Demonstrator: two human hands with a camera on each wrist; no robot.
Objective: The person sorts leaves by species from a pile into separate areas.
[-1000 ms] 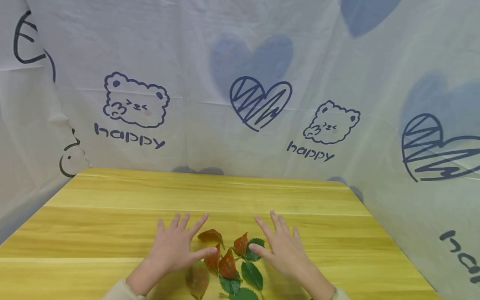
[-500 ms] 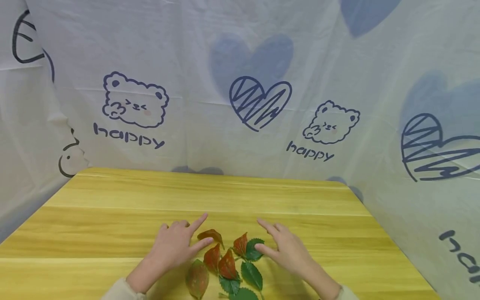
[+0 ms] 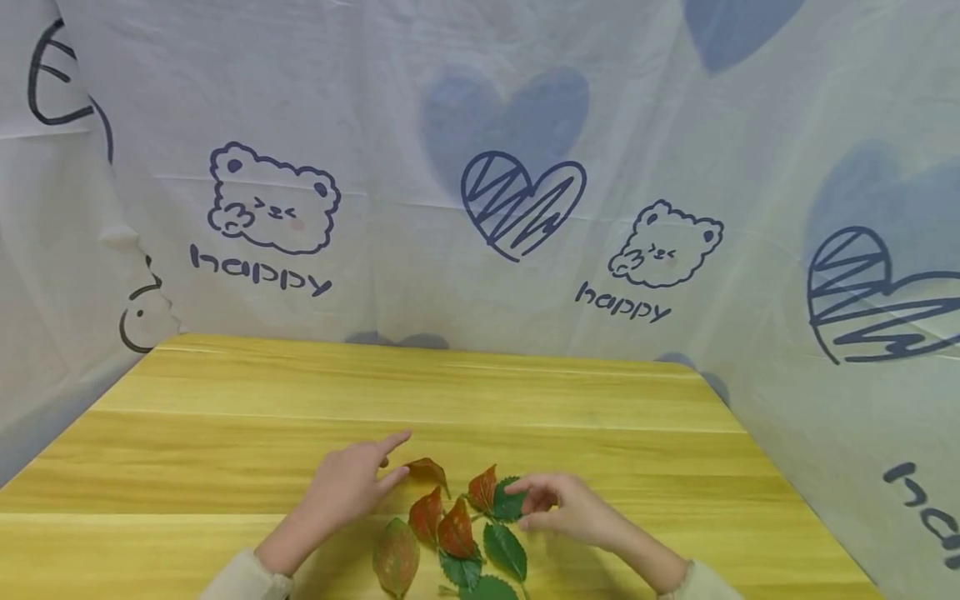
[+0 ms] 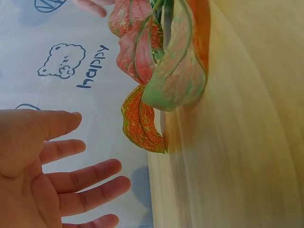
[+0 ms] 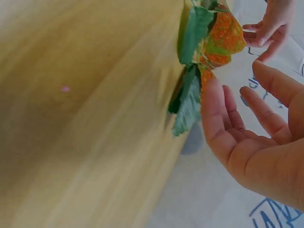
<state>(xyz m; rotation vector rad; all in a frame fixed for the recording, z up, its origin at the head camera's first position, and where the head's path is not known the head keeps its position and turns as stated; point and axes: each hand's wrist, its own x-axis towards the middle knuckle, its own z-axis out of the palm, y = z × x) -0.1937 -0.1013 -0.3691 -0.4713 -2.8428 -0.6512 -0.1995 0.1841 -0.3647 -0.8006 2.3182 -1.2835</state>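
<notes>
A cluster of leaves lies on the wooden table between the hands. In the head view it holds several red leaves [image 3: 455, 529], several toothed green leaves [image 3: 505, 550] and a larger green-and-red leaf [image 3: 396, 557] at the left. My left hand [image 3: 348, 485] hovers left of a curled brownish-red leaf [image 3: 429, 469], index finger pointing forward. The left wrist view shows that hand [image 4: 33, 175] with spread fingers, apart from the orange veined leaf [image 4: 140, 121]. My right hand [image 3: 566, 507], fingers loosely bent, is beside the right-hand green leaf [image 3: 512, 503]; whether it touches cannot be told. Neither hand holds anything.
The yellow wood-grain table [image 3: 375, 383] extends behind and to both sides of the leaves. A pale cloth [image 3: 405, 250] printed with bears, hearts and "happy" hangs along the back and sides.
Both hands began with fingers spread wide. The left fingers have since folded in, leaving the index pointing, while the right fingers bent and came closer to the green leaf. The leaves lie where they were.
</notes>
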